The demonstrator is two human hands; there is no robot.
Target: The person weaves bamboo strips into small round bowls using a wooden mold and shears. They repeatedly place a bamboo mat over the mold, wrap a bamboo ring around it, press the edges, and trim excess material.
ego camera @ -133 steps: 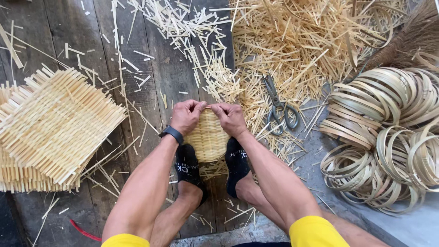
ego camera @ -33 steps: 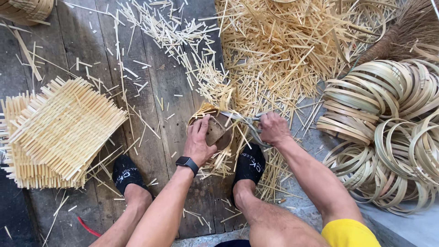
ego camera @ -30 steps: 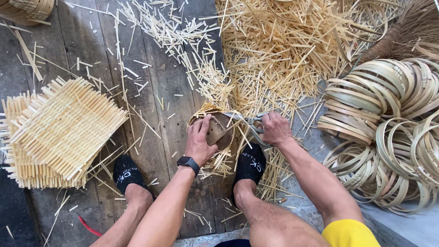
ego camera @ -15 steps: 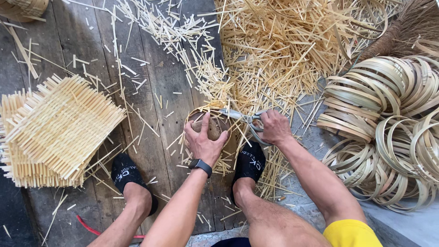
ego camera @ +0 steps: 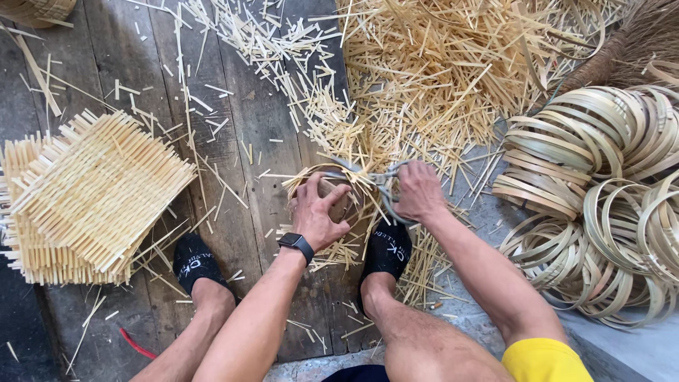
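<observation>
— Left hand (ego camera: 320,212)?
— Spread over a small round woven bamboo basket (ego camera: 338,192), fingers curled on its rim, pressing it down on the wooden floor (ego camera: 240,134) between the two feet. Black smartwatch (ego camera: 296,245) on the wrist.

— And the right hand (ego camera: 419,191)?
— Closed round the handles of metal scissors (ego camera: 368,178), just right of the basket. Blades pointing left, lying across the basket's far rim — touching the loose strip ends there, as far as can be told.

— Feet?
— Black socks. Left foot (ego camera: 198,263) on bare planks, near and left of the basket; right foot (ego camera: 387,249) just near of the scissors hand, resting on scattered cuttings.

— Around that?
— Heap of pale bamboo offcuts (ego camera: 438,71) far and right, thinning into stray slivers across the planks. Stack of flat woven bamboo mats (ego camera: 92,198) at left, well apart from the hands, ragged strip ends sticking out all round. Pile of bamboo hoops (ego camera: 601,184) at right, overlapping one another. Brush of dark bristles (ego camera: 629,42) in the far right corner. Edge of another woven piece (ego camera: 39,10) at far left. Thin red cord (ego camera: 138,344) near the left leg.
</observation>
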